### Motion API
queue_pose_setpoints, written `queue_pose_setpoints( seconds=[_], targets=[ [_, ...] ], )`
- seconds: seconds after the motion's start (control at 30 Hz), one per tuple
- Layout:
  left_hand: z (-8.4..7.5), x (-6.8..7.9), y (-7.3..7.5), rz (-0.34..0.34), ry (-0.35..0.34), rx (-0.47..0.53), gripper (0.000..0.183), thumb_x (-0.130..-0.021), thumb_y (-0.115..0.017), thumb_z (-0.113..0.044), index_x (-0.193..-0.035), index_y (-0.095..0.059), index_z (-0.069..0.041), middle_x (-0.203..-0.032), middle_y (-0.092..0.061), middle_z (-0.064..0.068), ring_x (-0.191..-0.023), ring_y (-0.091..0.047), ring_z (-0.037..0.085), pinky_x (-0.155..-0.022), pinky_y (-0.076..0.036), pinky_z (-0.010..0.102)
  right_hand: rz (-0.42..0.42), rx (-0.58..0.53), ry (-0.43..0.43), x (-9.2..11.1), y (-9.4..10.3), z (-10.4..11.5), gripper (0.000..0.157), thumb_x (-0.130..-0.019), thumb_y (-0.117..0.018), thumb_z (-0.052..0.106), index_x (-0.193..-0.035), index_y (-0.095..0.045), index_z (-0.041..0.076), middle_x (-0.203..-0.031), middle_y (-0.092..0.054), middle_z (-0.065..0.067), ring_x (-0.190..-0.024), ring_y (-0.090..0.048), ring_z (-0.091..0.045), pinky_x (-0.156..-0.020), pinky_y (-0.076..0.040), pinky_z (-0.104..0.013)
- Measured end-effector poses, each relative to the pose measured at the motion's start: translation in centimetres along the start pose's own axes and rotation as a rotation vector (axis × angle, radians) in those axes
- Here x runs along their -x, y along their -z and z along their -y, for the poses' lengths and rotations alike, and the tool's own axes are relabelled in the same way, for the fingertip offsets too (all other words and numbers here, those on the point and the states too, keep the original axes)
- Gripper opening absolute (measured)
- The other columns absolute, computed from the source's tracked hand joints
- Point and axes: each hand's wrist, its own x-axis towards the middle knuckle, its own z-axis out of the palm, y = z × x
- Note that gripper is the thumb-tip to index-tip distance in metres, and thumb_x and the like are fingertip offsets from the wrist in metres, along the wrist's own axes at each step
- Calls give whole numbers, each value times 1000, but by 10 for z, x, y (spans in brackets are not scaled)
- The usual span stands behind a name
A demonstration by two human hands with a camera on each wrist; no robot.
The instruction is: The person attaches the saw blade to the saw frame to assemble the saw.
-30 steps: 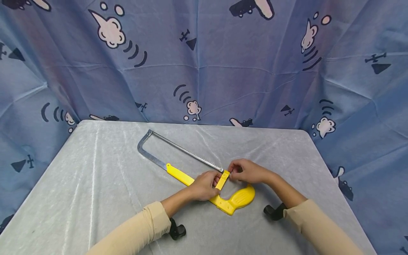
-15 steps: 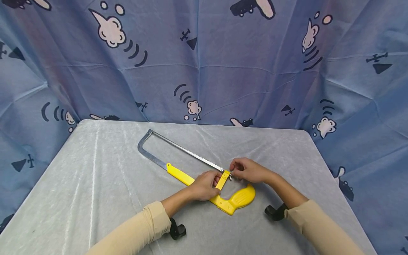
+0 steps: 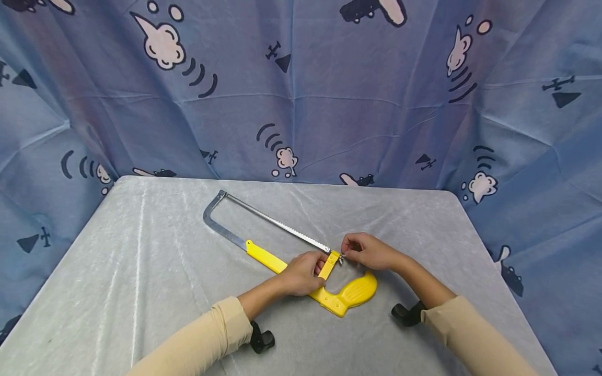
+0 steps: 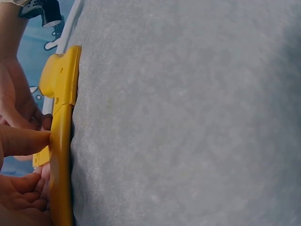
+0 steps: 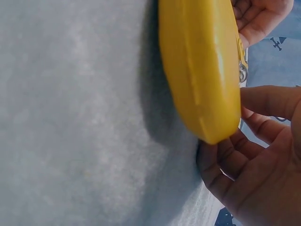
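A hacksaw with a yellow frame (image 3: 263, 257) and a grey metal front bow (image 3: 221, 230) lies on the table. Its silver toothed blade (image 3: 277, 223) runs along the far side. My left hand (image 3: 298, 274) grips the frame near the yellow blade post (image 3: 327, 265), thumb on the near bar. Beyond that post a small metal wing nut (image 3: 341, 259) shows. My right hand (image 3: 369, 251) has curled fingers, its fingertips at the nut's outer edge; whether they pinch it cannot be told. In the right wrist view the yellow handle (image 5: 202, 70) partly hides those fingertips.
A pale grey velvety cloth (image 3: 155, 261) covers the table. Behind it hangs a blue patterned curtain (image 3: 329, 130). Black wrist mounts (image 3: 262, 338) sit under both forearms, close to the cloth.
My right hand has drawn back slightly to the right from the blade post, so the wing nut now shows. The left hand and the hacksaw stay in place.
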Motion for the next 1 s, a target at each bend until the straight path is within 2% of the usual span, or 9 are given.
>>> queue_pose_setpoints(
  seconds=[0.57, 1.0],
  targets=[
    [-1, 0, 0, -12, 2, 12, 33, -79, -75, -2, -110, -62, -4, -87, -55, -2, -80, -51, 9, -72, -42, 21, 22, -30, -25, 1, 1, 1, 11, -88, -51, -8, -94, -59, -3, -79, -58, -13, -71, -53, -24, -59, -46, -28],
    [-2, 0, 0, -11, 14, 14, 35, -79, -74, -2, -112, -62, -3, -89, -55, -1, -81, -51, 10, -73, -42, 22, 52, 40, -53, 1, -1, 5, 14, -84, -53, -7, -95, -61, -3, -82, -58, -9, -68, -50, -17, -58, -45, -28]
  ],
)
